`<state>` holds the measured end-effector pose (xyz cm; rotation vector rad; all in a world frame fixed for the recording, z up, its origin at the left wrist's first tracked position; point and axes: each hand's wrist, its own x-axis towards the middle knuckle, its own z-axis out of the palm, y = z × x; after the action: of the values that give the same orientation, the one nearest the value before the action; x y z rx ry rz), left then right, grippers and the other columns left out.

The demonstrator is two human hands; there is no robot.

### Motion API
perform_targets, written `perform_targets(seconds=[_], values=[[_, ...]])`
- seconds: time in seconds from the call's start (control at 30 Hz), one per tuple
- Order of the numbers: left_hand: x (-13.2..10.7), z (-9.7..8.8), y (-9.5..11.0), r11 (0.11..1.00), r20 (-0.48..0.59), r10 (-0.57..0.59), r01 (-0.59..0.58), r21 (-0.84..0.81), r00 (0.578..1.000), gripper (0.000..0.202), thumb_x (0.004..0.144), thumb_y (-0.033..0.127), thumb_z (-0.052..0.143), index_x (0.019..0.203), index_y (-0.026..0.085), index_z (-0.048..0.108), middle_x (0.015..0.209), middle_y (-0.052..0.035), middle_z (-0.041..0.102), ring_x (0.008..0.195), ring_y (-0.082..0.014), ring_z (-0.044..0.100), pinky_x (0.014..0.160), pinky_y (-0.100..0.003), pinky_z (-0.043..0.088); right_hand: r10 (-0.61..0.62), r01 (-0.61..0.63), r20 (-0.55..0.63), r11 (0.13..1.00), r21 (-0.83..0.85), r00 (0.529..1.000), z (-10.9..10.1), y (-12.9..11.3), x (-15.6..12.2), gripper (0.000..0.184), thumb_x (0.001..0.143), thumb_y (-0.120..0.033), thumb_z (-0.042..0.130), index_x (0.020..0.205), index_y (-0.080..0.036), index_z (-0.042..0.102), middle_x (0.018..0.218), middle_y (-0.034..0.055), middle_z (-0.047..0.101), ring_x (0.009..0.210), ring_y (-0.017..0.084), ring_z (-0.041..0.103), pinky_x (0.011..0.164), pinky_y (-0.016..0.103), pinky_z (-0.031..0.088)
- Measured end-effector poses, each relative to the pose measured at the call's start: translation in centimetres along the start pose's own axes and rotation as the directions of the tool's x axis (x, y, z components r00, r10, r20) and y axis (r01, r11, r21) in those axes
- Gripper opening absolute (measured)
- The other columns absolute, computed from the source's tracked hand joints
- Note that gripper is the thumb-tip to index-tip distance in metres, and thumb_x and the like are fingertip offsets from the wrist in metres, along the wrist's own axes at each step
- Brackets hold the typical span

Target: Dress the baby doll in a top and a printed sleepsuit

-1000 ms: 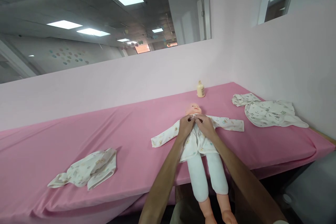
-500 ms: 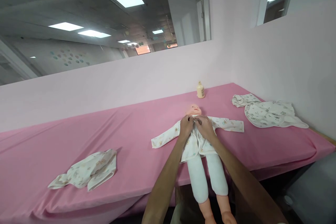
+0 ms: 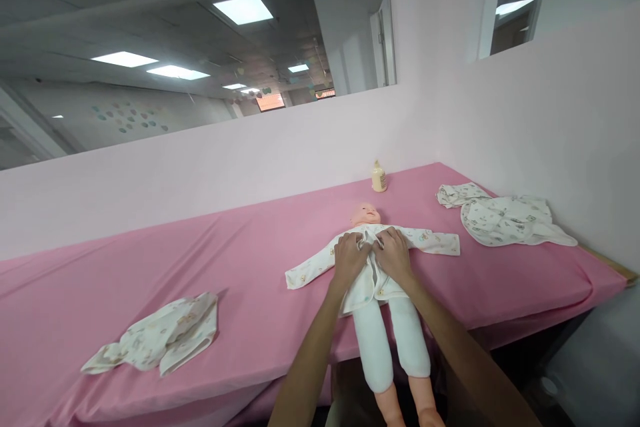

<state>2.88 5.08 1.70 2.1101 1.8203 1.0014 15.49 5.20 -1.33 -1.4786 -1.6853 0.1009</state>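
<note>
A baby doll (image 3: 368,214) lies on its back on the pink-covered table, its legs hanging past the front edge toward me. It wears a white printed baby jacket (image 3: 316,265) with both sleeves spread wide, and white cloth covers its upper legs. On the chest, my left hand (image 3: 351,255) pinches one front edge of the jacket below the neck. My right hand (image 3: 393,252) pinches the opposite edge close beside it. Lower down, the jacket front hangs apart in a narrow gap. My fingers hide whatever fastening lies between them.
A crumpled printed garment (image 3: 163,333) lies at the left on the pink sheet (image 3: 240,260). Farther back stands a cream pump bottle (image 3: 379,178) near the wall. Folded printed baby clothes (image 3: 515,219) lie at the right. A wall with a window or mirror (image 3: 200,47) rises behind.
Both hands have moved a little down the jacket front from the neckline, still pinching its edges. The neck of the jacket shows more now. The view has shifted slightly.
</note>
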Motion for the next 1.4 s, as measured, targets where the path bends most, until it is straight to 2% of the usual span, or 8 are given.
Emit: perform_targets(seconds=[0.17, 0.27, 0.4, 0.57, 0.83, 0.97, 1.17, 1.4], values=[[-1.4, 0.1, 0.5, 0.990, -0.072, 0.031, -0.020, 0.141, 0.997, 0.018, 0.087, 0.017, 0.041, 0.079, 0.018, 0.058, 0.090, -0.0089, 0.064, 0.092, -0.0238, 0.056, 0.080, -0.035, 0.038, 0.007, -0.008, -0.029, 0.999, -0.039, 1.000, -0.5, -0.2, -0.9, 0.016, 0.085, -0.015, 0.047, 0.086, -0.018, 0.062, 0.088, 0.0058, 0.063, 0.087, 0.022, 0.054, 0.080, 0.033, 0.037], [-1.8, -0.1, 0.4, 0.992, -0.122, 0.018, -0.002, 0.124, 0.992, 0.018, 0.087, 0.018, 0.042, 0.072, 0.020, 0.051, 0.083, -0.0077, 0.062, 0.085, -0.0228, 0.055, 0.075, -0.034, 0.037, -0.060, 0.054, -0.055, 0.994, -0.097, 0.997, -1.2, -0.7, -1.6, 0.018, 0.086, -0.016, 0.048, 0.095, -0.018, 0.063, 0.097, 0.0090, 0.062, 0.092, 0.024, 0.053, 0.082, 0.034, 0.038], [-2.3, -0.5, 0.2, 0.993, -0.134, -0.011, 0.026, 0.112, 0.991, 0.020, 0.084, 0.019, 0.046, 0.065, 0.022, 0.042, 0.071, -0.0039, 0.057, 0.075, -0.0204, 0.054, 0.069, -0.032, 0.035, -0.144, 0.143, 0.014, 0.960, -0.242, 0.990, -2.0, -1.5, -2.3, 0.019, 0.091, -0.027, 0.049, 0.085, -0.017, 0.065, 0.093, 0.0121, 0.061, 0.091, 0.027, 0.052, 0.086, 0.040, 0.037], [-2.2, -0.3, 0.2, 0.992, -0.139, -0.035, 0.051, 0.111, 0.990, 0.014, 0.085, 0.018, 0.047, 0.071, 0.021, 0.047, 0.075, -0.0037, 0.061, 0.077, -0.0211, 0.056, 0.070, -0.032, 0.036, -0.062, 0.082, 0.070, 0.944, -0.321, 0.996, -2.3, -2.1, -1.7, 0.022, 0.090, -0.033, 0.054, 0.085, -0.015, 0.066, 0.089, 0.0145, 0.064, 0.090, 0.029, 0.056, 0.084, 0.041, 0.038], [-2.3, 0.8, 0.0, 0.978, -0.296, 0.158, -0.108, 0.177, 0.942, 0.015, 0.090, 0.015, 0.043, 0.090, 0.019, 0.057, 0.089, -0.0087, 0.063, 0.087, -0.0238, 0.057, 0.081, -0.036, 0.040, 0.012, 0.053, 0.141, 0.893, -0.447, 0.990, -3.2, -1.4, -0.5, 0.020, 0.084, -0.016, 0.047, 0.081, -0.012, 0.067, 0.086, 0.0178, 0.069, 0.082, 0.029, 0.061, 0.073, 0.039, 0.037], [-2.3, 0.8, 0.0, 0.984, -0.316, 0.159, -0.122, 0.133, 0.935, 0.018, 0.092, 0.015, 0.039, 0.092, 0.018, 0.056, 0.088, -0.0083, 0.061, 0.087, -0.0235, 0.055, 0.078, -0.035, 0.041, -0.018, 0.067, 0.136, 0.929, -0.363, 0.991, -3.9, -1.0, -0.2, 0.022, 0.086, -0.016, 0.045, 0.075, -0.017, 0.064, 0.085, 0.0132, 0.069, 0.082, 0.025, 0.060, 0.072, 0.035, 0.036], [-2.2, 1.0, -0.2, 0.986, -0.268, 0.164, -0.150, 0.075, 0.949, 0.017, 0.094, 0.015, 0.040, 0.092, 0.018, 0.056, 0.090, -0.0075, 0.062, 0.086, -0.0216, 0.056, 0.077, -0.033, 0.042, -0.073, 0.077, 0.075, 0.996, -0.051, 0.995, -3.2, -1.0, -0.3, 0.027, 0.089, -0.015, 0.040, 0.082, -0.018, 0.066, 0.091, 0.0088, 0.069, 0.087, 0.021, 0.059, 0.076, 0.030, 0.038], [-2.1, 1.7, -0.6, 0.955, -0.316, 0.296, -0.279, 0.099, 0.901, 0.012, 0.093, 0.013, 0.044, 0.091, 0.018, 0.055, 0.087, -0.0052, 0.061, 0.081, -0.0199, 0.055, 0.072, -0.031, 0.044, 0.044, -0.077, 0.108, 0.947, 0.313, 0.993, -2.6, -1.8, -0.7, 0.027, 0.087, -0.022, 0.041, 0.077, -0.019, 0.066, 0.081, 0.0053, 0.069, 0.080, 0.020, 0.060, 0.074, 0.029, 0.040]])
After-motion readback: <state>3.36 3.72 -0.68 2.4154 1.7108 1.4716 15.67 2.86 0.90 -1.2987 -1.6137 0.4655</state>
